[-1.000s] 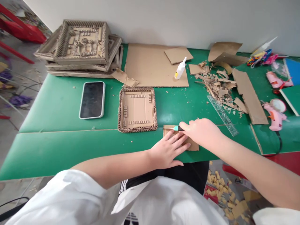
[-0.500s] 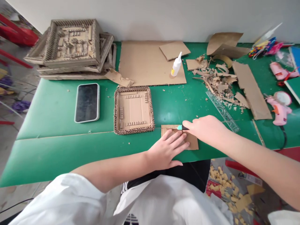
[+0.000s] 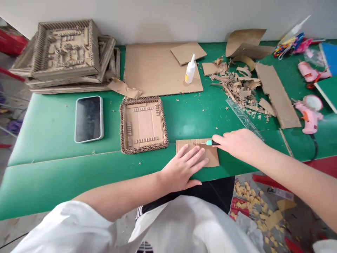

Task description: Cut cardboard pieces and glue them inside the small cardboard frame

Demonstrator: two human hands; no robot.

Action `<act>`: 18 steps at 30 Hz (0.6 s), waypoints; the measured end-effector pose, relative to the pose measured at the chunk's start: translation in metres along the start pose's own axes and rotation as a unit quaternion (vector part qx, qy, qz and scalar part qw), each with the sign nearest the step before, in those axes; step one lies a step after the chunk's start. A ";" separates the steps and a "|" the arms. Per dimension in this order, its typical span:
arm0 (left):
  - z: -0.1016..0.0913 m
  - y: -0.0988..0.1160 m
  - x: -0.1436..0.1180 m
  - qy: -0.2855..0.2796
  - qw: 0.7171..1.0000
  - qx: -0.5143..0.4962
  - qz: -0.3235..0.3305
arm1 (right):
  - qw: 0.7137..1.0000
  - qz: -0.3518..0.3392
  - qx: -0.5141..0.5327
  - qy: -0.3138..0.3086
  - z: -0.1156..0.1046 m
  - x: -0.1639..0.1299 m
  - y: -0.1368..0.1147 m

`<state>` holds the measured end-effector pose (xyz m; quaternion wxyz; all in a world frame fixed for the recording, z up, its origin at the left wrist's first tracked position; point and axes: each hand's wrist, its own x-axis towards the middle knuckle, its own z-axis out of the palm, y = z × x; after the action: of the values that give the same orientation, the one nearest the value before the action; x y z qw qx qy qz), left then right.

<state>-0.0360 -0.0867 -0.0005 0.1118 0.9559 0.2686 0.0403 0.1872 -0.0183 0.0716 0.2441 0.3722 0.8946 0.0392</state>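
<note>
Brown flat rectangle of cardboard (image 3: pixel 207 156) lies at the near edge of the green counter (image 3: pixel 65 165), long axis left to right. Left hand (image 3: pixel 181 168) presses it flat, fingers spread, gripping nothing. Right hand (image 3: pixel 240 143) is closed around a teal-tipped craft knife (image 3: pixel 210 142), pointing left along the far edge. Cutting looks underway; next calls for a steady pull along that edge.

A phone (image 3: pixel 88 118) lies left of the small cardboard tray (image 3: pixel 143 124); a glue bottle (image 3: pixel 190 69) stands behind it, a ruler (image 3: pixel 243 117) to its right.
</note>
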 end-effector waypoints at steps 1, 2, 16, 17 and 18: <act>0.000 0.000 0.000 -0.001 1.000 -0.001 0.000 | 1.000 0.002 0.002 -0.001 0.000 -0.001 0.001; 0.000 0.000 0.000 -0.001 1.000 -0.002 0.000 | 1.000 0.005 0.004 -0.004 0.001 -0.002 0.001; -0.001 -0.001 0.001 -0.008 1.000 0.004 0.000 | 0.999 0.047 0.006 -0.021 0.017 -0.022 0.019; -0.001 0.000 0.001 -0.008 1.000 0.005 0.000 | 0.999 0.048 0.008 -0.015 0.019 -0.024 0.022; -0.001 0.000 0.001 -0.009 1.000 0.006 0.000 | 0.999 0.049 0.011 -0.008 0.022 -0.027 0.025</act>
<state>-0.0358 -0.0859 0.0007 0.1082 0.9569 0.2678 0.0299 0.2297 -0.0219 0.0700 0.2450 0.4189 0.8736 0.0379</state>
